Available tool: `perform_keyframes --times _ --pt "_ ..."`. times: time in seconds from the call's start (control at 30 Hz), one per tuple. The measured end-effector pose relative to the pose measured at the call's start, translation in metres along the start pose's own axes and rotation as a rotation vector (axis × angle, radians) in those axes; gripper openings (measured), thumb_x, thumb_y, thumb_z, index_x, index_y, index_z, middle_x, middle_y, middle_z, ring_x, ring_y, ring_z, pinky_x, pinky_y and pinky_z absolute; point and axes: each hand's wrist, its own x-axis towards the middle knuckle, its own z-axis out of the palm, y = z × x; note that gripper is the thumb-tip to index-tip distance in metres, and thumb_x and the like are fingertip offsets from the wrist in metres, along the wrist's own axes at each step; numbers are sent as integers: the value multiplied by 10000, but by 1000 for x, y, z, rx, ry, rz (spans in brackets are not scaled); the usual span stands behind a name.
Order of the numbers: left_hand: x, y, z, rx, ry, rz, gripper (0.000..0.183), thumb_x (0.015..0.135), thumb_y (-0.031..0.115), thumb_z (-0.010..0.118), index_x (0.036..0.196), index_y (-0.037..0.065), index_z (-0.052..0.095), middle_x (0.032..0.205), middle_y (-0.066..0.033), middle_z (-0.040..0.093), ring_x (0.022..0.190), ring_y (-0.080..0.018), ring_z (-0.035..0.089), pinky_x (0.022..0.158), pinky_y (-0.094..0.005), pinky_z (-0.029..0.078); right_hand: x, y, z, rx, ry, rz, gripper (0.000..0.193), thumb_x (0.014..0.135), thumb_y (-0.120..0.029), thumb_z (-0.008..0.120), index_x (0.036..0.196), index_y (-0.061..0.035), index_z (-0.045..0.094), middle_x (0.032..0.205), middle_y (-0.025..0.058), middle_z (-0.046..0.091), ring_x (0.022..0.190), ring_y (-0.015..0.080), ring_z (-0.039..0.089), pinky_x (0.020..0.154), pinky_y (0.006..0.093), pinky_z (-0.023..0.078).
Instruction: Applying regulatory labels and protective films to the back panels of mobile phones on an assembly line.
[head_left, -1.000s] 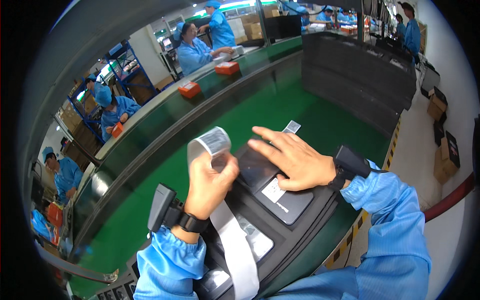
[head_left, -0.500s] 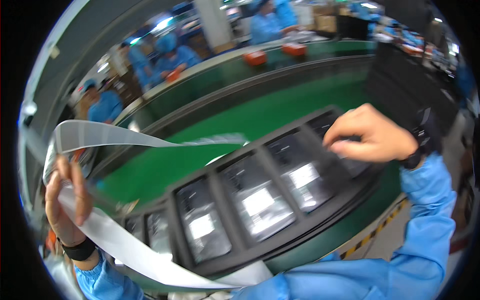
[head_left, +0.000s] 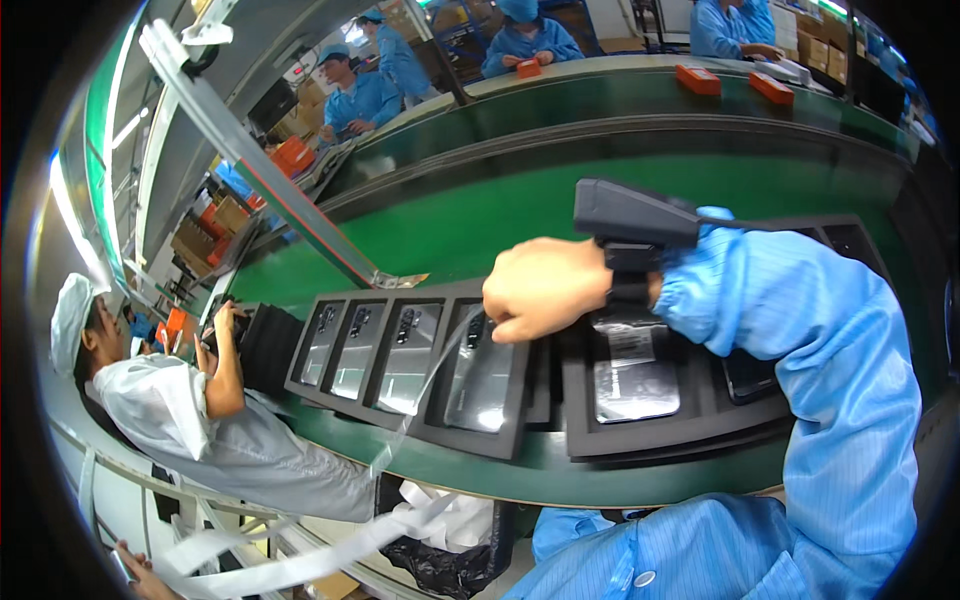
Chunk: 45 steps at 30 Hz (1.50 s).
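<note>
My right hand (head_left: 545, 290) is closed above the right end of a black foam tray (head_left: 535, 375), with the upper end of a thin, pale film strip (head_left: 425, 395) at its fingertips. From there the strip runs down and loops at the lower left. My left hand (head_left: 145, 575) shows only in part at the lower left rim, its fingers closed at the strip's loop. Several dark, glossy smartphones (head_left: 408, 355) lie in the tray's slots, camera end away from me. A second tray (head_left: 582, 395) at the right holds a phone (head_left: 636, 375), partly behind my right forearm.
Both trays stand on a green conveyor belt (head_left: 450, 240). A metal post (head_left: 265, 185) rises beyond the left tray. At left a co-worker in white (head_left: 215, 430) handles black trays. Below the belt's edge, a black-lined bin (head_left: 440, 555) holds white strips. Orange boxes (head_left: 698, 80) sit across the line.
The view has swung left, showing the co-worker and bin. My right hand has moved from the right tray to the left one. My left hand has dropped to the lower left with the strip.
</note>
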Motion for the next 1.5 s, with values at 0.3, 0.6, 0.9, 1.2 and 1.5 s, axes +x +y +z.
perform_keyframes --times 0.3,0.6,0.9,1.2,1.5 --pt "-85 35 81 -251 -381 -186 332 958 261 481 1188 36 561 832 8 529 685 -59 414 641 -197 353 44 -18 45 -146 -366 10 464 746 -445 591 778 11 671 723 201 642 718 354 640 645 447 512" --pt "-253 222 192 -453 -1219 452 504 612 271 815 963 14 561 1048 -133 581 783 -239 566 675 -323 463 15 -6 89 -110 -497 70 719 693 -695 554 716 13 678 709 249 630 738 400 634 722 449 502" --pt "-304 228 213 -502 -1516 587 373 667 236 757 932 34 589 833 -171 581 778 -363 581 659 -418 471 25 -9 85 -57 -559 91 782 756 -708 458 723 46 664 688 242 627 692 377 637 664 446 507" --pt "-296 224 243 -671 -1598 55 279 697 38 726 883 35 518 694 31 496 605 -44 454 539 -217 388 29 -17 68 885 -453 754 705 798 -522 605 1054 130 526 1050 208 568 857 285 625 703 369 512" --pt "-285 224 259 -793 -1506 -70 336 677 127 784 902 74 540 789 31 525 695 -59 488 611 -220 420 38 -33 100 1188 304 779 729 723 -226 734 1238 31 286 1146 192 494 1052 279 519 780 422 490"
